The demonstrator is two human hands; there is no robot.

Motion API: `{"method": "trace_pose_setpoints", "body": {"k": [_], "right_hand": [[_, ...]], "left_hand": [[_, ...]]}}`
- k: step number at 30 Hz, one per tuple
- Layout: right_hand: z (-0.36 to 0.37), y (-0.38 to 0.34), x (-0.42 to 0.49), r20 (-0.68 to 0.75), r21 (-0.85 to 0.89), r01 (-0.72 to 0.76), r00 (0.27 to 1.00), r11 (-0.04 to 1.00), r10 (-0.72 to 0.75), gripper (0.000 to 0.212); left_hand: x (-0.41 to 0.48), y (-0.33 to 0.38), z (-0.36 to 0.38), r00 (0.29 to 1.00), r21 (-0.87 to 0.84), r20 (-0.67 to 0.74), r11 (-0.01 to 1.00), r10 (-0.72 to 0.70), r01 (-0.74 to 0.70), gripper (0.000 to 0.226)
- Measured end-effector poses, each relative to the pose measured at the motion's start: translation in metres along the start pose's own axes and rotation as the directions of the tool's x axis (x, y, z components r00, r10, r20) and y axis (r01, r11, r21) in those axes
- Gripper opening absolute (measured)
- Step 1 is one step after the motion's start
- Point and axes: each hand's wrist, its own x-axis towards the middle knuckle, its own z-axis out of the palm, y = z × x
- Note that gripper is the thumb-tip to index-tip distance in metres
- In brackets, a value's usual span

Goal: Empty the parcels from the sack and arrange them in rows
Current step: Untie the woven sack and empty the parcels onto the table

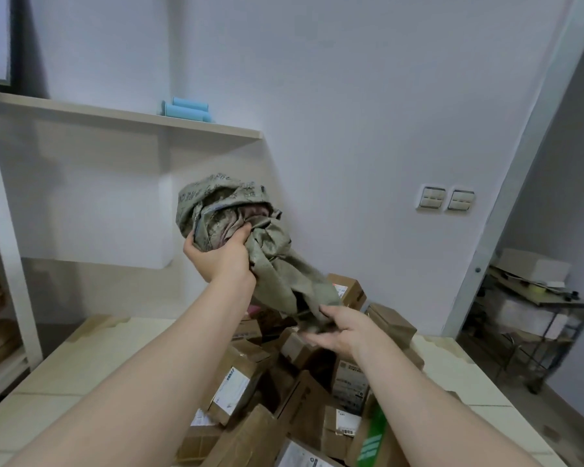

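A crumpled grey-green woven sack (250, 237) hangs in the air above the table, bunched into a wad at its top. My left hand (221, 256) grips the bunched upper part from below. My right hand (339, 326) holds the sack's lower end, fingers curled round the fabric. Under both arms lies a loose pile of several brown cardboard parcels (284, 392) with white labels, heaped without order on the pale table (91, 358). One box with a green stripe (373, 436) lies at the pile's near right.
A white wall shelf (125, 117) with light blue rolls (186, 111) hangs at the back left. Two wall switches (445, 198) sit to the right. A metal trolley (533, 318) with boxes stands at the far right, and shelving (0, 298) stands at the left.
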Motion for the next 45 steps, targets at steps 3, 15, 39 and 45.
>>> {"method": "trace_pose_setpoints", "body": {"k": [3, 15, 39, 45], "right_hand": [[-0.001, -0.02, 0.005, -0.063, -0.052, 0.23, 0.97, 0.972, -0.233, 0.035], [0.067, -0.028, -0.025, 0.212, -0.527, 0.618, 0.76, 0.583, -0.614, 0.021], [0.046, 0.027, -0.049, 0.221, -0.724, 0.613, 0.641, 0.317, -0.735, 0.088], [0.05, 0.016, -0.041, 0.333, -0.493, 0.696, 0.705, 0.521, -0.627, 0.078]], "left_hand": [[0.012, 0.003, -0.017, 0.991, 0.19, 0.056, 0.973, 0.12, -0.129, 0.087], [-0.004, -0.001, -0.044, 0.541, 0.592, 0.738, -0.004, 0.404, -0.806, 0.068], [-0.037, 0.02, -0.093, 0.745, 0.703, 0.623, 0.248, 0.236, -0.666, 0.096], [-0.007, 0.013, -0.098, 0.893, 0.627, 0.407, 0.77, -0.192, -0.12, 0.132]]}}
